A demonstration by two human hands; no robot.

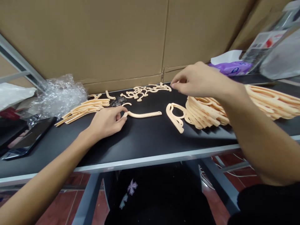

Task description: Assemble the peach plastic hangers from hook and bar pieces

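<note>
My left hand rests on the black table, fingers closed on the end of a long curved cream plastic strip that lies flat. My right hand hovers above the table's far side, its fingertips pinched together over a heap of small cream offcuts; what it pinches, if anything, is too small to make out. Under my right wrist lies a big stack of cream frame-shaped parts, one frame sticking out to the left.
A bundle of long cream strips lies at the left, with crumpled clear plastic behind it. A dark phone or tablet is at the far left. Cardboard walls the back. A purple packet sits at the right.
</note>
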